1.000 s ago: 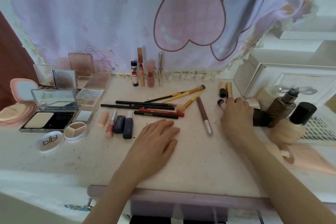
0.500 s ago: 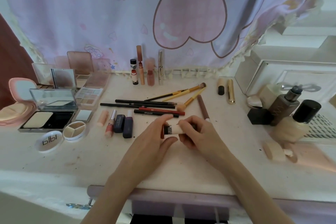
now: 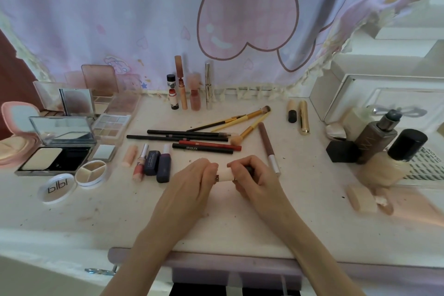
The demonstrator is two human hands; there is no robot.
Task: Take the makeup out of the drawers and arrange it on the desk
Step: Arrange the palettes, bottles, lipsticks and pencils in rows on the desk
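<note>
Left hand (image 3: 189, 184) and right hand (image 3: 255, 181): fingers curled round a cream tube (image 3: 224, 174), held between them just above the desk (image 3: 240, 228). Beyond: pencils (image 3: 192, 138), brushes (image 3: 242, 121), lipsticks (image 3: 153, 162). Left: open palettes (image 3: 54, 151). Right: bottles (image 3: 379, 142). Behind: heart-print curtain (image 3: 144, 19).

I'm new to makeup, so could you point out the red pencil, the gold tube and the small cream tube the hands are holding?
red pencil (image 3: 210, 145): head view, middle of its barrel.
gold tube (image 3: 304, 116): head view, middle of its body.
cream tube (image 3: 225, 175): head view, pale body showing between both hands.
</note>
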